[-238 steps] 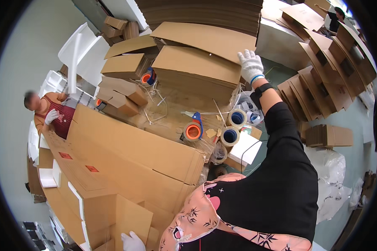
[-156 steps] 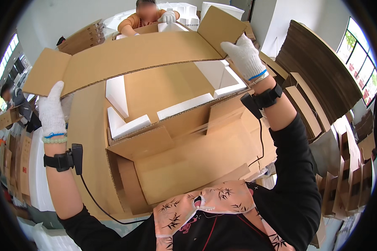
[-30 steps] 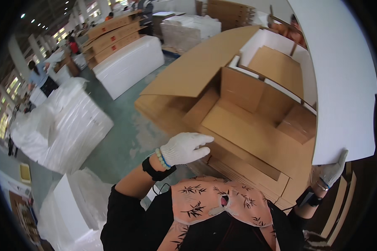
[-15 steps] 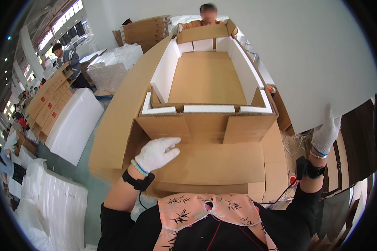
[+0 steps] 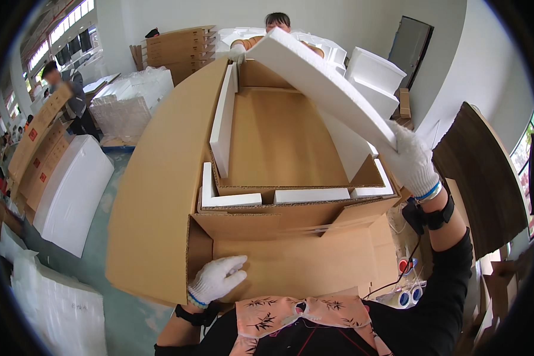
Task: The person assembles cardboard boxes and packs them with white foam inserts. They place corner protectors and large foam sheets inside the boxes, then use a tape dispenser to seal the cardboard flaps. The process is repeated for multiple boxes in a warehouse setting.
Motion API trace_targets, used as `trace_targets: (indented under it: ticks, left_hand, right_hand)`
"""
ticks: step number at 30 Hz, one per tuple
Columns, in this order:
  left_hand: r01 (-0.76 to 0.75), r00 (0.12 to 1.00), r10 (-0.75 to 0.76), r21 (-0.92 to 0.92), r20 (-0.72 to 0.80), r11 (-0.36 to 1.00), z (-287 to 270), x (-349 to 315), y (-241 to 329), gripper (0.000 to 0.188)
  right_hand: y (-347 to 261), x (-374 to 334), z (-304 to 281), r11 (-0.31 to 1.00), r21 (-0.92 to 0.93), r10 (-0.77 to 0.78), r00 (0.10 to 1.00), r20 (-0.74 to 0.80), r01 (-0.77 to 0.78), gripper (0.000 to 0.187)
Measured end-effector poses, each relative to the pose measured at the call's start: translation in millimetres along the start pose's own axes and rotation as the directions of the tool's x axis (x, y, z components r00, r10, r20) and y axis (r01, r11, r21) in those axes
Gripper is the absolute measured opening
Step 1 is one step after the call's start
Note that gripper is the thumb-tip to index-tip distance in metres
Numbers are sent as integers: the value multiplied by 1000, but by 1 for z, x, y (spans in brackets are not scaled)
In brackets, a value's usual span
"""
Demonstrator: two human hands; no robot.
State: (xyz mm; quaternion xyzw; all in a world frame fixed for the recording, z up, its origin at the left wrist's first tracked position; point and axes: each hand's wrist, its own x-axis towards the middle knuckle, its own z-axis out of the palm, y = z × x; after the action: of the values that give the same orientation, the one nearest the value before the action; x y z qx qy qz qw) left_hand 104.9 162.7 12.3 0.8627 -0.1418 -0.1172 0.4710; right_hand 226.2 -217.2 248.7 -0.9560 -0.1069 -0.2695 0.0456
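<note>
White foam panel (image 5: 331, 86), gripped by the right hand (image 5: 410, 159), seems mid-placement, needing lowering into the carton (image 5: 279, 139), left hand (image 5: 215, 280) loosely open.

Left hand (image 5: 218, 280) and right hand (image 5: 410, 159) wear blue-edged white gloves (image 5: 414, 169), with black wrist straps (image 5: 441, 217), a black cable (image 5: 418, 242), black sleeves (image 5: 450, 279) and a peach leaf-printed bib (image 5: 270, 311).

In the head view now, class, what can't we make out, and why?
Head view:
Foam board: near end covered by the right hand.
Carton: far right corner hidden behind the board.
Co-worker: one hand hidden behind the board.
Wrapped stack, lower left: marks too small.
</note>
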Motion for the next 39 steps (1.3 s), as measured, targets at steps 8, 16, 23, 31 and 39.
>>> trace_targets:
  ticks: [8, 16, 23, 31, 39]
  left_hand:
    - [-38, 999, 39, -106, 3, 994, -7, 1, -13, 45]
    - [-104, 995, 104, -99, -8, 990, -10, 4, -19, 43]
    - [-182, 983, 181, -209, -21, 961, -11, 0, -29, 44]
    - [-194, 981, 191, -225, -36, 955, -9, -1, -27, 42]
    - [-72, 985, 37, -208, -171, 975, -2, -10, -11, 42]
  right_hand:
    - [-44, -7, 25, 932, -187, -246, 922, 299, 310, 34]
    - [-48, 23, 77, 808, -168, -455, 780, 429, 564, 26]
    - [-32, 15, 85, 792, -245, -341, 737, 584, 560, 33]
    - [-24, 42, 130, 680, -70, -320, 381, 868, 730, 76]
    - [-74, 73, 147, 630, 41, -106, 34, 994, 775, 89]
